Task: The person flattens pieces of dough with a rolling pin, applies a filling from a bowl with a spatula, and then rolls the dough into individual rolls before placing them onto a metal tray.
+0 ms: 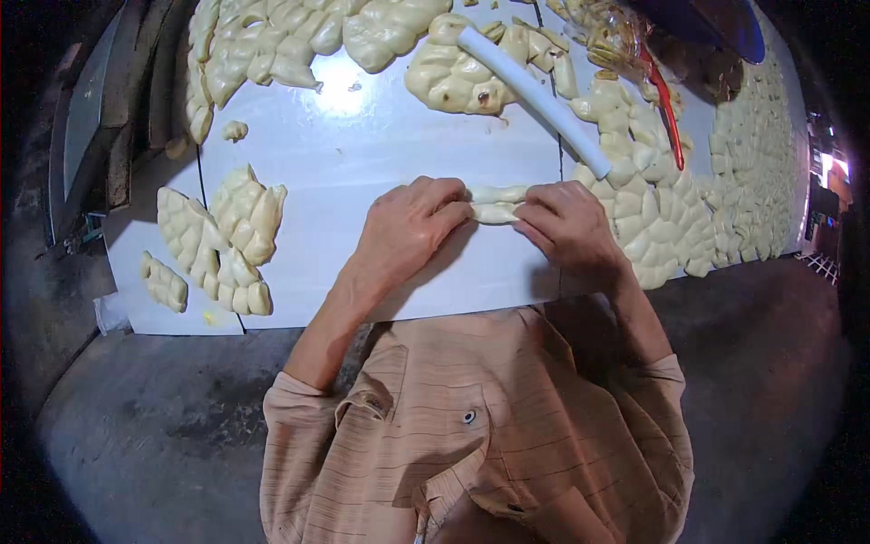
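Near the front edge of the white table, a short pale strip of dough (pixel 497 204) stretches between my hands, with a lengthwise split or fold along its middle. My left hand (pixel 415 216) is closed around its left end. Fingers bent, my right hand (pixel 571 225) grips the other end. Both ends of the dough are hidden under the fingers. Behind my right hand a white rolling rod (pixel 535 100) lies slantwise, its upper part resting over a lump of dough (pixel 453 77).
Many dough pieces (pixel 666 218) spread to the right, and more dough (pixel 272 41) covers the back left. Smaller clusters (pixel 243 213) sit at the left. A red-handled tool (pixel 666 109) and a clear plastic bag (pixel 612 36) lie at the back right. The white table (pixel 362 145) ends just before my body.
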`<state>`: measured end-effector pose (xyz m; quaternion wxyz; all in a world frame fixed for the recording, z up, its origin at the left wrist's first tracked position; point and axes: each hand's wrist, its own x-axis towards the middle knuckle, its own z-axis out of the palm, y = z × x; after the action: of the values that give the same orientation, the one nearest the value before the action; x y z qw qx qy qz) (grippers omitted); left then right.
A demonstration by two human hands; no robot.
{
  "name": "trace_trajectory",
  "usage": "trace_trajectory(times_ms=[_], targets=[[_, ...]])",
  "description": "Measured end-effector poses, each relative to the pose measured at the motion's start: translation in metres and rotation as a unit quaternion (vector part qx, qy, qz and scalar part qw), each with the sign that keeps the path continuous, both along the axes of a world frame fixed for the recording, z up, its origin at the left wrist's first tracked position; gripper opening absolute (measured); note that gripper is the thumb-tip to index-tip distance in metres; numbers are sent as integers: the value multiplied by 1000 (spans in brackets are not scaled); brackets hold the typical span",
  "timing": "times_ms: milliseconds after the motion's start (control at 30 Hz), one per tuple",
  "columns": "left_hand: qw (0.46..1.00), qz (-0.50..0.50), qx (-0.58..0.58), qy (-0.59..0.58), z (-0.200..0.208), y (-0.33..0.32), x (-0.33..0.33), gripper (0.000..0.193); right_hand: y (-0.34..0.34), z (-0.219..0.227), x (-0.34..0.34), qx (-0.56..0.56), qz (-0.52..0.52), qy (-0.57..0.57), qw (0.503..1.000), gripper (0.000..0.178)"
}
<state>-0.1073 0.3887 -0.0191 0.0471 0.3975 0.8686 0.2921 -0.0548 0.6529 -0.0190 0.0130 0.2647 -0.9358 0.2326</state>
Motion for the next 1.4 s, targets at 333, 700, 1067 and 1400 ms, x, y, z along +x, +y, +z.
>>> trace_trajectory(times_ms=[333,700,1067,1400], targets=[[998,44,0,-43,-2,-1,0,20,1,-12,3,-67,-104,-91,988,26],[988,-8,-118,-95,0,-4,-19,39,4,10,-16,15,-46,-204,978,51],[998,-37,-40,-8,-5,6,-22,20,-4,5,-17,-37,-5,-106,994,32],[998,-6,-42,-52,6,2,-20,22,16,8,-19,-24,2,-95,995,40]])
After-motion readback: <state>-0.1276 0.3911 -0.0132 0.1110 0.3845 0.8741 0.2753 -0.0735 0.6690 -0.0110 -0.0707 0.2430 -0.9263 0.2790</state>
